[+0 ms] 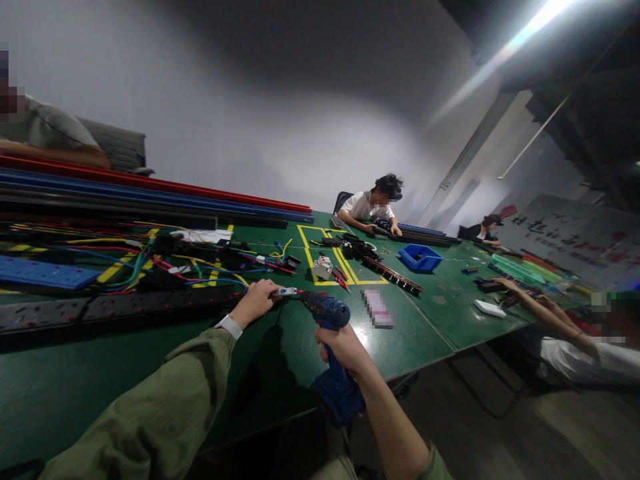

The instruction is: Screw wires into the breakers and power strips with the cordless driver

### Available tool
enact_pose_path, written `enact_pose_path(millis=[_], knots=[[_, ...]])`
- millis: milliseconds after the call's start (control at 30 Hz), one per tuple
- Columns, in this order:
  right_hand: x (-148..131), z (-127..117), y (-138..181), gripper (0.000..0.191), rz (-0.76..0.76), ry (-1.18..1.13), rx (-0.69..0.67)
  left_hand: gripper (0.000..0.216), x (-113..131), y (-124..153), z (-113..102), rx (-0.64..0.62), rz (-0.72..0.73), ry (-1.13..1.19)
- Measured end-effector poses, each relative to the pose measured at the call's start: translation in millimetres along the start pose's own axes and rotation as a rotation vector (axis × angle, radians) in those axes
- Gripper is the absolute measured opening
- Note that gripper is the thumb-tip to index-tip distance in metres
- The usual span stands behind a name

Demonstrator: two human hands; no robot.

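My right hand (345, 347) is wrapped round the grip of a blue cordless drill (327, 310), whose nose points left. At the drill's tip is a small white block with a blue mark (286, 291), which looks like a circuit breaker. My left hand (257, 300) pinches that block from the left, above the green table (270, 353). The bit seems to meet the block's right end, though the exact contact is too small to tell. Just left of my left hand lies a long black strip with red spots (150, 307).
Coloured wires (200, 263) spread behind the black strip, beside a blue strip (47, 272). White breakers (323, 268), a phone-like slab (377, 309) and a blue bin (420, 258) lie ahead and right. Long rails (160, 190) line the back. Other people work around the table.
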State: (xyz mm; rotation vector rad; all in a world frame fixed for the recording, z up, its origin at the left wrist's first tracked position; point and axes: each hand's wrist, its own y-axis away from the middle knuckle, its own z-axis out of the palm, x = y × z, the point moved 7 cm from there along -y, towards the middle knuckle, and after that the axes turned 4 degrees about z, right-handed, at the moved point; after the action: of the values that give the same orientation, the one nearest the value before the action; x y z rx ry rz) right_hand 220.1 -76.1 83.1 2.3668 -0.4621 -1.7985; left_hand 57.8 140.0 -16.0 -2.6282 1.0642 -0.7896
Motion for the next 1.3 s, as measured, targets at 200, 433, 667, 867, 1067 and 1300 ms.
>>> enact_pose_path(millis=[200,433,667,867,1067,1300], knots=[[2.5,-1.2,-3.1,0.011,0.028,-0.022,0.018,0.031,-0.9,-0.3,0.9,-0.007,-0.015,-0.008],[2.5,-1.6,-3.3,0.01,0.041,-0.022,0.021,0.031,-2.0,-0.2,2.0,0.001,-0.003,-0.002],[3.6,-2.1,-4.7,0.009,0.027,-0.033,0.019,0.031,-2.3,-0.4,1.7,0.003,-0.008,-0.002],[4.7,-1.0,-6.1,0.007,0.007,-0.026,-0.002,0.031,0.3,0.2,-0.1,-0.009,-0.011,0.008],[6.9,-3.1,-10.0,0.014,-0.006,-0.054,0.012,0.032,-0.8,0.0,0.3,-0.006,-0.011,0.009],[8.5,-2.6,-8.5,0.01,0.029,-0.018,0.017,0.031,-3.8,0.0,3.0,0.005,0.003,-0.001]])
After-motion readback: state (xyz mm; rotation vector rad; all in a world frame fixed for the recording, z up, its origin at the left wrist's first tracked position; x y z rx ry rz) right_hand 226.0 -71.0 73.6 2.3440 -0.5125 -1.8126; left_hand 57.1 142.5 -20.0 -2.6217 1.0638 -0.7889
